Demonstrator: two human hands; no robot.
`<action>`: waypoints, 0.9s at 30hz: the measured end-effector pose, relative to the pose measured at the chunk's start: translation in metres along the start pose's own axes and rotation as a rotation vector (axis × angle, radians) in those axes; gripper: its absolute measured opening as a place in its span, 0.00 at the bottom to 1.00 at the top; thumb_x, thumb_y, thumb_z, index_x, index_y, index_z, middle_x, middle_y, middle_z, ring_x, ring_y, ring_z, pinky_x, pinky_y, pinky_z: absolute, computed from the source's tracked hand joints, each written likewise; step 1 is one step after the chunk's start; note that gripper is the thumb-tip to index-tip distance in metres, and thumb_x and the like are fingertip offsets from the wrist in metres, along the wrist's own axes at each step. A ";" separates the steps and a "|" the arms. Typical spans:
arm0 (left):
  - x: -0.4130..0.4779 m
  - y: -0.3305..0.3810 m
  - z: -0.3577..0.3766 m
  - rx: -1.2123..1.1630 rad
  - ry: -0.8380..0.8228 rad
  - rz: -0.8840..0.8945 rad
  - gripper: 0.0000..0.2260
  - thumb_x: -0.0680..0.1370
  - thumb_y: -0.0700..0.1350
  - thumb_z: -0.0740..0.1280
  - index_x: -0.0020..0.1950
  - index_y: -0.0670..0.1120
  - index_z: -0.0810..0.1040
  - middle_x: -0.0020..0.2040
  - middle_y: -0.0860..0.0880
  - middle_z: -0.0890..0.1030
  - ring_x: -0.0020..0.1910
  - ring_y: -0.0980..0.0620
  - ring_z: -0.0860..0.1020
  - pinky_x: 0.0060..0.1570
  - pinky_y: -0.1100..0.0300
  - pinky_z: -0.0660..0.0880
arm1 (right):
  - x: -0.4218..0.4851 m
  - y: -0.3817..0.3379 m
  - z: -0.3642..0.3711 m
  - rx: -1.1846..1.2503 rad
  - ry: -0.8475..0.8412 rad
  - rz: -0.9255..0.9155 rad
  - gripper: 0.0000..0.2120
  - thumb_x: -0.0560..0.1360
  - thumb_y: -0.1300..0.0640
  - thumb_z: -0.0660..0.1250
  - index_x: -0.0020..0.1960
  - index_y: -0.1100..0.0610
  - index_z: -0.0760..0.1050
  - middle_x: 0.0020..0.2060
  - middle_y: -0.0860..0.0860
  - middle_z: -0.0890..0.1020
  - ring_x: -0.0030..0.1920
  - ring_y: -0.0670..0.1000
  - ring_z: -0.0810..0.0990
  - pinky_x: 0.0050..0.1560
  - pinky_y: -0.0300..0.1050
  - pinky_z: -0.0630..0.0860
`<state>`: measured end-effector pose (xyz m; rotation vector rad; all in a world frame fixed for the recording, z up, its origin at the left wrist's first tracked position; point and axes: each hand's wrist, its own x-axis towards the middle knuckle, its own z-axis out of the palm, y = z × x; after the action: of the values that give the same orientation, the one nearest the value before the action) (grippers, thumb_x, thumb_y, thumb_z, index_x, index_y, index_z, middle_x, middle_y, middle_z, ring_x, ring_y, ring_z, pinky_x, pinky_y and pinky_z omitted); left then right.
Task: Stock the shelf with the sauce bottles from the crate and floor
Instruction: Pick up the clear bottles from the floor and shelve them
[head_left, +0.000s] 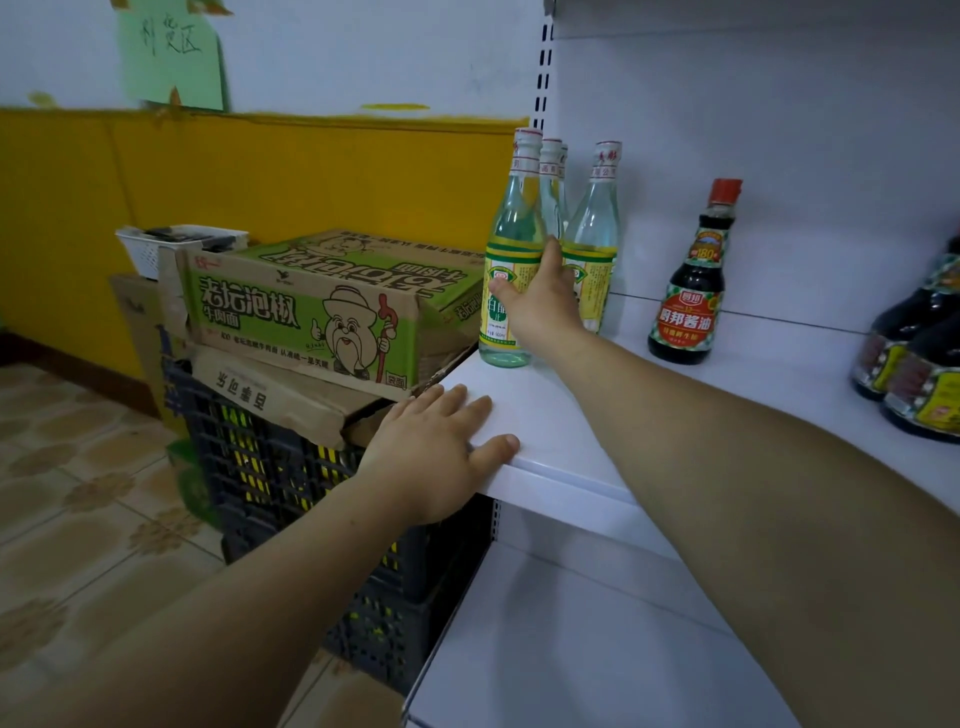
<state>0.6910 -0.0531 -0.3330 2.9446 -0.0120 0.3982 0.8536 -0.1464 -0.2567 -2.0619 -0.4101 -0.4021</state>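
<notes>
Several clear glass bottles with green-and-yellow labels stand at the left end of the white shelf (675, 405). My right hand (543, 299) wraps around the front clear bottle (511, 228), which stands upright on the shelf. A second clear bottle (597, 218) stands just right of my hand. My left hand (436, 452) lies flat, fingers spread, on the shelf's front corner and holds nothing. A dark soy sauce bottle (691, 291) with a red cap stands further right. Two larger dark bottles (914, 364) sit at the right edge.
A black plastic crate (270, 483) stands left of the shelf, with flattened cardboard and a green noodle carton (322, 306) stacked on it. A white basket (156, 249) sits behind. A lower white shelf (597, 649) lies below. Tiled floor (78, 493) spreads to the left.
</notes>
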 end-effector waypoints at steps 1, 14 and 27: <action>0.000 0.000 0.000 0.000 0.000 -0.001 0.31 0.75 0.68 0.46 0.76 0.57 0.55 0.78 0.51 0.55 0.76 0.50 0.50 0.72 0.52 0.47 | 0.001 0.000 0.001 -0.007 0.006 -0.002 0.39 0.77 0.46 0.65 0.77 0.51 0.44 0.73 0.58 0.56 0.70 0.61 0.64 0.63 0.53 0.66; 0.002 0.000 -0.003 -0.004 -0.068 -0.010 0.32 0.75 0.69 0.45 0.76 0.58 0.52 0.78 0.51 0.51 0.77 0.51 0.46 0.72 0.52 0.44 | 0.001 0.004 0.000 -0.057 0.009 0.013 0.41 0.77 0.43 0.64 0.78 0.53 0.43 0.73 0.58 0.58 0.71 0.61 0.63 0.64 0.52 0.65; -0.116 -0.060 -0.058 -0.005 -0.156 -0.225 0.33 0.75 0.69 0.53 0.76 0.57 0.53 0.78 0.52 0.51 0.77 0.49 0.46 0.72 0.44 0.45 | -0.116 -0.068 -0.023 -0.391 -0.324 -0.249 0.40 0.75 0.35 0.60 0.78 0.51 0.48 0.78 0.53 0.51 0.76 0.57 0.50 0.72 0.56 0.53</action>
<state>0.5661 0.0146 -0.3183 2.9206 0.2941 0.1351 0.7178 -0.1485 -0.2449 -2.4764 -0.8439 -0.3124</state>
